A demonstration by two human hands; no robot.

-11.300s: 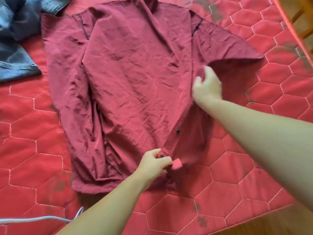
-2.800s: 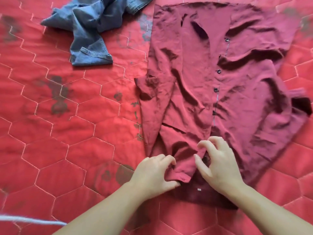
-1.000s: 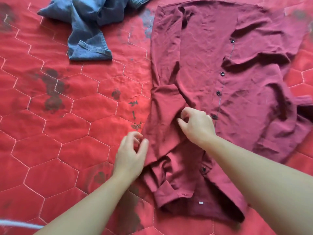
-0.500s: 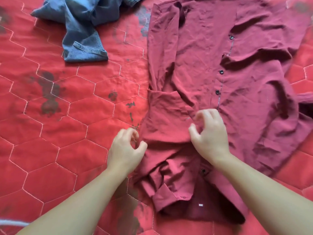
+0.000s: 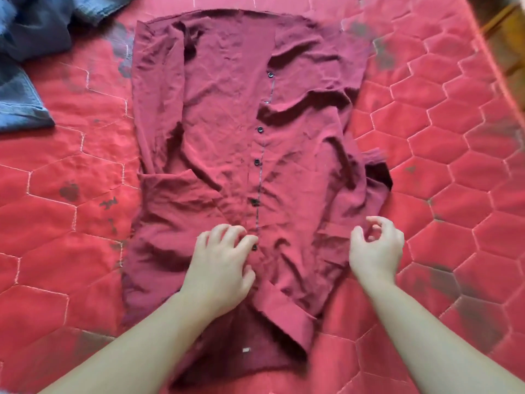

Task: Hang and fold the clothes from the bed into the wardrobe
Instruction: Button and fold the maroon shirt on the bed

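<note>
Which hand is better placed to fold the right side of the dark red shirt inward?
The right hand. It hovers over the shirt's unfolded right edge, fingers loosely curled, while the left hand rests near the button line.

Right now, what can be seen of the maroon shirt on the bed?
The maroon shirt lies front-up and wrinkled on the red quilted bedcover, collar end nearest the camera. A row of dark buttons runs down its placket. Its left side is folded inward; the right sleeve bunches outward. The left hand rests on it near the placket; the right hand hovers at its edge.
</note>
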